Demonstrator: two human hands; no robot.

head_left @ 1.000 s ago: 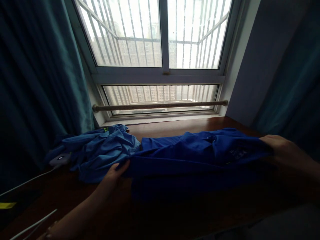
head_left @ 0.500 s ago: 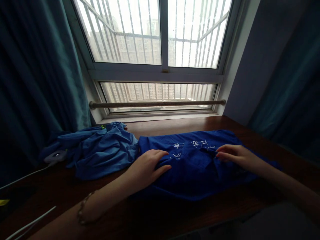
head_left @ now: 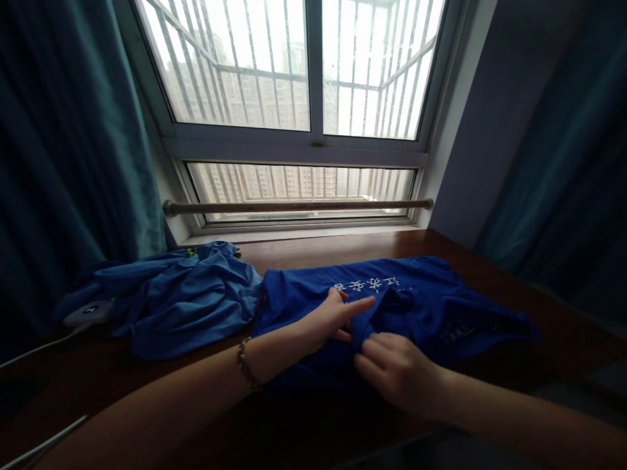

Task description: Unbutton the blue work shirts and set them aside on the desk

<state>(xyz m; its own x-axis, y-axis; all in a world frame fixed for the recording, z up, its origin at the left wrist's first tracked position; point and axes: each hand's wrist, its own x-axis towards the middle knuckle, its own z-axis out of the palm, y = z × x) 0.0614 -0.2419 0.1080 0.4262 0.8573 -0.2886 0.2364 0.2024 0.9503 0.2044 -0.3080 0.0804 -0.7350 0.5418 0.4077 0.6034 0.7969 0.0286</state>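
A dark blue shirt (head_left: 304,287) with white printed characters lies spread on the wooden table in front of me. My right hand (head_left: 396,365) is closed on a raised fold of it near the front middle. Beside that fold is my left hand (head_left: 336,316), its thumb stretched out to the right and its fingers apart, touching the fabric. Part of the left fingers is hidden by the cloth. A bracelet (head_left: 247,364) circles my left wrist.
A crumpled lighter blue garment (head_left: 196,300) lies at the left, with a small white device (head_left: 88,313) and its cable beside it. Behind the wooden table (head_left: 343,245) are a rail (head_left: 298,207) and a barred window. Curtains (head_left: 88,130) hang on both sides.
My right hand has moved left and toward me, lifting a fold of the dark blue shirt. My left hand has shifted right, up to that fold.
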